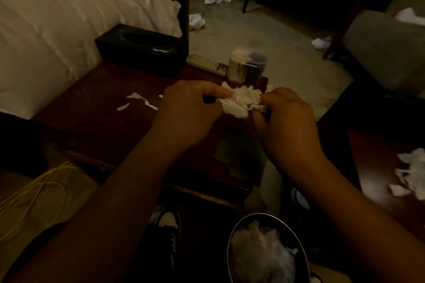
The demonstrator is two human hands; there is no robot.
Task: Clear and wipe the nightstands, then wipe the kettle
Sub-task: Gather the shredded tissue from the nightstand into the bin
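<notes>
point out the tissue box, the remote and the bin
tissue box (140,49): head view, on its dark top beside the slot.
remote (207,64): head view, on its keypad.
bin (232,236): head view, on its left rim.

The nightstand (96,108) is dark glossy wood; crumpled tissue (241,101) is soft white paper; the tissue box (140,50) looks black and glossy.

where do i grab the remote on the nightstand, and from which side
Take the remote across its narrow width, near the middle, with a hand coming from above. It lies flat at the far edge of the nightstand, squeezed between the tissue box and the container, so its ends are crowded, while its long edges look free to pinch.
</notes>
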